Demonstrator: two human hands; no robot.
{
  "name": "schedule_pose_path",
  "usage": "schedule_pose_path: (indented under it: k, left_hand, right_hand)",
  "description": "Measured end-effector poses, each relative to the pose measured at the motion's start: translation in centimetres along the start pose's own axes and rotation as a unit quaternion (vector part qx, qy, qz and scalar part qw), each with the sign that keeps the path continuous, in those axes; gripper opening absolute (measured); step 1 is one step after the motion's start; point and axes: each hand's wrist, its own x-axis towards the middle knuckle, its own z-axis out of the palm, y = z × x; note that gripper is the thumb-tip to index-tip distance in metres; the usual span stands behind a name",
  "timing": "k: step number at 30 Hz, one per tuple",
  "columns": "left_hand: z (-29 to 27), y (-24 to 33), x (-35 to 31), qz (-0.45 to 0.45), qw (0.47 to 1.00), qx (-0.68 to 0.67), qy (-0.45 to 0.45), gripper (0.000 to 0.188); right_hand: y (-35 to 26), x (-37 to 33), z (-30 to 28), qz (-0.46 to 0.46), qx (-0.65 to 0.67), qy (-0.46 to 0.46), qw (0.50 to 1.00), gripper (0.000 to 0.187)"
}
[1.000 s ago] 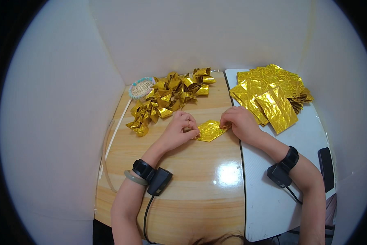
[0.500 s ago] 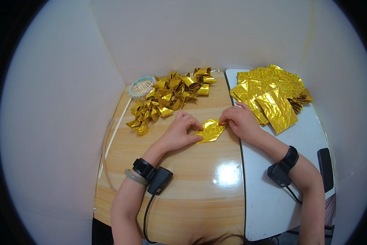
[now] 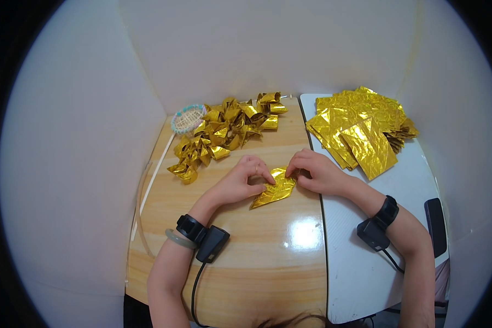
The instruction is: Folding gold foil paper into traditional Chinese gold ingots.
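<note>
L hand [image 3: 245, 181] & R hand [image 3: 317, 172], fingers pinching folded gold sheet [image 3: 279, 189] at L/R edges, over wood table [image 3: 257, 246]. Shaped gold pcs [image 3: 220, 133] behind; flat gold stack [image 3: 369, 147] to R.

1. Left arm [image 3: 172, 273], one: bare, rising from the lower edge, slanting inward.
2. Left hand [image 3: 239, 181], one: back upward, fingers bent, thumb extended below the index finger.
3. Right arm [image 3: 418, 249], one: bare, bent, forearm angled inward to the left.
4. Right hand [image 3: 318, 174], one: back upward, fingers curled, fingertips facing the left hand; hands near, apart.
</note>
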Motion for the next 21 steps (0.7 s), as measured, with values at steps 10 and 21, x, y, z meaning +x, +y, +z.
schedule_pose_path:
  k: [10,21]
  left_hand:
    - [0.4,-1.0,-0.2,-0.091,0.977,-0.191,0.031,0.028]
    - [0.0,-0.5,-0.1,-0.062,0.995,-0.070,0.032,0.016]
  right_hand:
    - [-0.4,0.3,-0.4,-0.033,-0.015,-0.029,0.999,0.033]
    - [0.1,0.1,-0.1,-0.069,-0.038,0.008,0.997,0.020]
